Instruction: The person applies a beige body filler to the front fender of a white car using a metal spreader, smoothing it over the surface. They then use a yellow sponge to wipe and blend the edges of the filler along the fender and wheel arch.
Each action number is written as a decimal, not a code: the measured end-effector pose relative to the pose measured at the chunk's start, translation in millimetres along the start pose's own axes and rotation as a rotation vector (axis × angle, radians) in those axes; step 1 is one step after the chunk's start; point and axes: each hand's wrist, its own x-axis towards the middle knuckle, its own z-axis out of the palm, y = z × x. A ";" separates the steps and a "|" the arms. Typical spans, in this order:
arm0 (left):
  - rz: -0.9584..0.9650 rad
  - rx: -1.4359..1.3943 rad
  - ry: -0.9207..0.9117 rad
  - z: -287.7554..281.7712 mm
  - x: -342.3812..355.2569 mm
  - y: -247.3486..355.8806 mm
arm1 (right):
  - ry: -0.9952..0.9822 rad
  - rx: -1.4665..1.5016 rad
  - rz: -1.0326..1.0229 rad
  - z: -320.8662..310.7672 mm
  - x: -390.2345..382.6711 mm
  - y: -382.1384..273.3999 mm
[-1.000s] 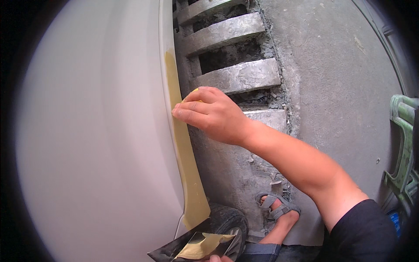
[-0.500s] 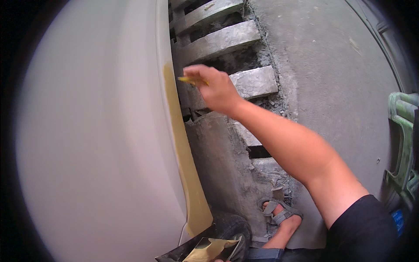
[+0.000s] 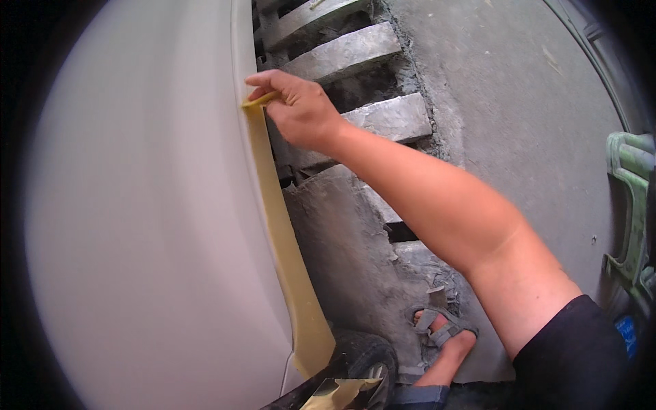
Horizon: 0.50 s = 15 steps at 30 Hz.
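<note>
My right hand pinches a thin yellow spreader between thumb and fingers. The spreader's edge touches the light grey car panel at the top of a band of tan filler. That band runs down the panel's lower edge and widens towards the wheel. At the bottom of the view lies a dark board bearing a tan smear of filler. My left hand is out of view.
Beside the panel, concrete slats cross a dark pit, with crumbled edges. My sandalled foot rests on the concrete floor. A green plastic seat stands at the far right, near a small blue object.
My right hand has moved up and left, bringing the spreader from off the panel onto the top of the filler band. The board has shifted slightly down and right.
</note>
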 end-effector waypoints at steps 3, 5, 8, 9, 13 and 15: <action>0.063 0.039 -0.045 1.7 3.0 2.7 | -0.044 -0.018 -0.023 -0.1 -20.5 -3.5; 0.127 0.047 -0.078 3.0 5.1 4.5 | -0.047 -0.034 -0.016 1.8 -34.8 -6.0; 0.144 0.039 -0.077 6.0 6.3 7.8 | -0.083 -0.043 -0.003 2.5 -55.2 -9.8; 0.165 0.107 -0.081 6.2 6.4 9.5 | -0.097 -0.021 0.013 3.0 -62.9 -11.3; 0.100 0.139 -0.037 8.5 2.0 15.8 | -0.158 0.049 0.101 4.9 -96.2 -18.5; 0.131 0.054 -0.030 9.9 2.0 16.6 | -0.175 0.072 0.123 6.5 -113.7 -22.1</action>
